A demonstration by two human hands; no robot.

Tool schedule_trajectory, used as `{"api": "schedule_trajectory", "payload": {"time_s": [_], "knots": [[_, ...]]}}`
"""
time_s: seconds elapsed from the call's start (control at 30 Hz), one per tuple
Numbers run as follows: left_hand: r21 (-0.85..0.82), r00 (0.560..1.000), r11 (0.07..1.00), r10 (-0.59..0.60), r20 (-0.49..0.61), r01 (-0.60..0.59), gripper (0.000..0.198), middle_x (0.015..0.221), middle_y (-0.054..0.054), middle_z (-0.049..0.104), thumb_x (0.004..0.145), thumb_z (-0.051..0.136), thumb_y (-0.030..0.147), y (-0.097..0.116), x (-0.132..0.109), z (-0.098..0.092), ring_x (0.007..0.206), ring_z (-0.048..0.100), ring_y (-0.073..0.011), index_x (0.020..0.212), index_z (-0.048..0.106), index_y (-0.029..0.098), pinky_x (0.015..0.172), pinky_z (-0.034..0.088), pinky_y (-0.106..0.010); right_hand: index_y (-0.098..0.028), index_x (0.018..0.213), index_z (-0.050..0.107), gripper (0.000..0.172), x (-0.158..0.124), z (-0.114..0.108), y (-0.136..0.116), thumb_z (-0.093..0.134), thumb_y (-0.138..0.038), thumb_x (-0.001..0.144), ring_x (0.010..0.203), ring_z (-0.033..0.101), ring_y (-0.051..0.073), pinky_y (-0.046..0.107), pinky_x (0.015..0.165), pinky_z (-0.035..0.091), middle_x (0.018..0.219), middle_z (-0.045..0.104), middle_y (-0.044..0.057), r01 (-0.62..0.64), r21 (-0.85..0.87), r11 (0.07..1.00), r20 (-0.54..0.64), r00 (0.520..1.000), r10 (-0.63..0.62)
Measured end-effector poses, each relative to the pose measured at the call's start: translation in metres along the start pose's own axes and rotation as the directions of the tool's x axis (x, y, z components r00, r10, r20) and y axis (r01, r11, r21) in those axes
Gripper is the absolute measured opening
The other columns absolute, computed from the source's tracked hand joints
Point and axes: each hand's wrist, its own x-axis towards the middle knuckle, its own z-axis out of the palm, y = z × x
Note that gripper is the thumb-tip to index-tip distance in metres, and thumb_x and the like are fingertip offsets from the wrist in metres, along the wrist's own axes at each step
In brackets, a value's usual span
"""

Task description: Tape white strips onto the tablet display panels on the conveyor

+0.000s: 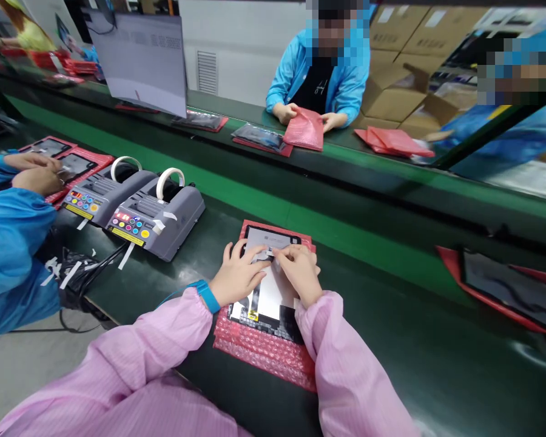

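A tablet screen panel lies back side up, with a grey and white backing, a black lower edge and a small yellow label. Under it is a red bubble-wrap bag. My left hand, with a blue band at its wrist, rests across the panel's left part, fingers spread. From the right, my right hand reaches over the panel with thumb and fingers pinched at a small piece near its upper middle. What exactly the pinch holds is too small to name.
Two grey tape dispensers with white tape rolls stand to the left. Beyond them a co-worker's hands handle another panel. Across a green-edged raised bench, a person in blue holds a red bag. Another panel on red wrap lies right.
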Motion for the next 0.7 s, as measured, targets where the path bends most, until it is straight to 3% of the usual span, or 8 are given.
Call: {"api": "schedule_trajectory", "payload": {"time_s": [0.1, 0.23, 0.37, 0.47, 0.53, 0.63, 0.7], "knots": [[-0.015, 1.0, 1.0, 0.01, 0.014, -0.01, 0.033, 0.143, -0.002, 0.051, 0.096, 0.049, 0.031, -0.001, 0.0, 0.0, 0.139, 0.027, -0.036, 0.126, 0.061, 0.035, 0.113, 0.013, -0.067, -0.026, 0.063, 0.07, 0.035, -0.002, 0.003, -0.006, 0.058, -0.054, 0.08, 0.102, 0.048, 0.031, 0.051, 0.097, 0.033, 0.096, 0.062, 0.01, -0.084, -0.03, 0.996, -0.028, 0.996, 0.083], [-0.037, 0.999, 0.999, 0.037, 0.033, -0.036, 0.038, 0.14, -0.002, 0.056, 0.097, 0.047, 0.029, 0.0, 0.0, -0.002, 0.141, 0.03, -0.0347, 0.133, 0.055, 0.036, 0.114, 0.008, -0.068, -0.025, 0.07, 0.07, 0.035, -0.004, 0.006, -0.008, 0.057, -0.055, 0.081, 0.106, 0.044, 0.033, 0.057, 0.096, 0.03, 0.102, 0.058, 0.01, -0.077, -0.104, 0.992, -0.027, 0.997, 0.075], [-0.03, 0.996, 0.998, 0.054, 0.066, -0.052, 0.038, 0.142, -0.002, 0.056, 0.098, 0.045, 0.029, 0.0, 0.0, -0.003, 0.137, 0.036, -0.034, 0.134, 0.055, 0.033, 0.115, 0.005, -0.067, -0.021, 0.08, 0.063, 0.045, -0.002, 0.002, 0.005, 0.064, -0.066, 0.071, 0.108, 0.041, 0.038, 0.06, 0.092, 0.031, 0.108, 0.052, 0.015, -0.18, -0.217, 0.959, -0.086, 0.982, 0.165], [-0.066, 0.996, 0.997, 0.045, 0.073, -0.04, 0.037, 0.142, -0.002, 0.055, 0.098, 0.044, 0.028, -0.004, -0.002, 0.001, 0.138, 0.034, -0.0336, 0.132, 0.056, 0.031, 0.116, 0.009, -0.067, -0.021, 0.095, 0.058, 0.053, 0.001, -0.003, 0.021, 0.065, -0.066, 0.068, 0.109, 0.042, 0.037, 0.056, 0.092, 0.035, 0.112, 0.049, 0.015, -0.273, -0.207, 0.939, -0.094, 0.961, 0.258], [-0.147, 0.998, 0.989, 0.038, 0.042, -0.031, 0.035, 0.143, -0.003, 0.054, 0.097, 0.044, 0.026, -0.009, -0.003, 0.005, 0.14, 0.032, -0.0318, 0.129, 0.058, 0.029, 0.117, 0.016, -0.063, -0.019, 0.103, 0.054, 0.053, 0.001, -0.009, 0.031, 0.058, -0.062, 0.073, 0.112, 0.042, 0.036, 0.054, 0.095, 0.035, 0.113, 0.05, 0.017, -0.249, -0.179, 0.952, -0.132, 0.965, 0.227], [-0.342, 0.993, 0.94, -0.045, -0.112, 0.004, 0.035, 0.151, -0.009, 0.042, 0.098, 0.042, 0.025, -0.021, -0.003, 0.008, 0.144, 0.029, -0.0267, 0.13, 0.056, 0.023, 0.119, 0.022, -0.053, -0.015, 0.106, 0.051, 0.049, -0.008, -0.021, 0.038, 0.045, -0.058, 0.082, 0.111, 0.045, 0.034, 0.049, 0.096, 0.036, 0.111, 0.053, 0.019, -0.167, -0.113, 0.979, -0.226, 0.964, 0.139], [-0.47, 0.973, 0.881, -0.145, -0.178, 0.045, 0.038, 0.154, -0.013, 0.035, 0.098, 0.041, 0.027, -0.03, -0.003, 0.006, 0.145, 0.028, -0.0247, 0.134, 0.051, 0.02, 0.119, 0.025, -0.049, -0.016, 0.103, 0.052, 0.048, -0.021, -0.033, 0.038, 0.04, -0.059, 0.085, 0.102, 0.05, 0.032, 0.048, 0.093, 0.039, 0.103, 0.056, 0.018, -0.21, -0.094, 0.973, -0.2, 0.961, 0.188]]}}
